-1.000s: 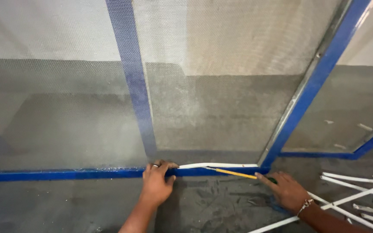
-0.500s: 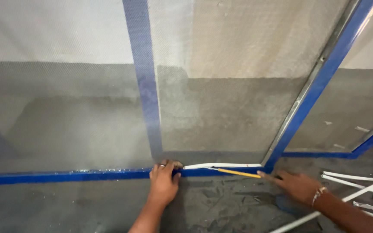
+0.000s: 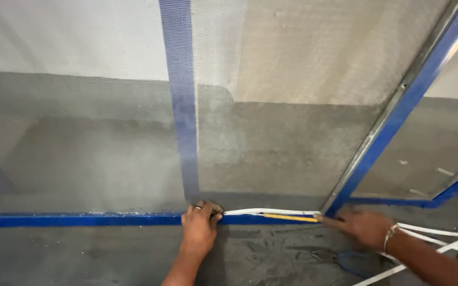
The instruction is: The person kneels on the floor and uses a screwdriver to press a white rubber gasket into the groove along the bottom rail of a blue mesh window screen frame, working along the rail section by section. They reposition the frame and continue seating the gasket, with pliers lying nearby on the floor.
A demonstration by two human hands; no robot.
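Left hand (image 3: 199, 229): fingers bent and pressed down on the near blue frame rail (image 3: 80, 220), fingertips bunched at the left end of a thin white flexible strip (image 3: 269, 212); a ring shows on one finger. The hand pins the strip end against the rail rather than enclosing it.

Right hand (image 3: 362, 226): fingers drawn narrow around the right end of a slim yellow tool, pencil-like in shape (image 3: 290, 217); the hand is blurred, so the exact grip cannot be told. A pale beaded bracelet (image 3: 389, 237) sits at the wrist.

White strip: lies along the near rail, between the two hands, bowed slightly upward in its middle. The yellow tool lies just beneath it, touching or nearly so.

Fine grey mesh screen (image 3: 271, 116): fills the frame, far of the hands, standing over the rail.

Blue vertical frame bar (image 3: 181, 106): rises from the rail just above the left hand.

Blue slanted frame bar (image 3: 393, 116): runs from the rail near the right hand up to the far right.

Loose white strips (image 3: 441, 238): scattered on the grey concrete floor (image 3: 80, 259), right of the right hand.
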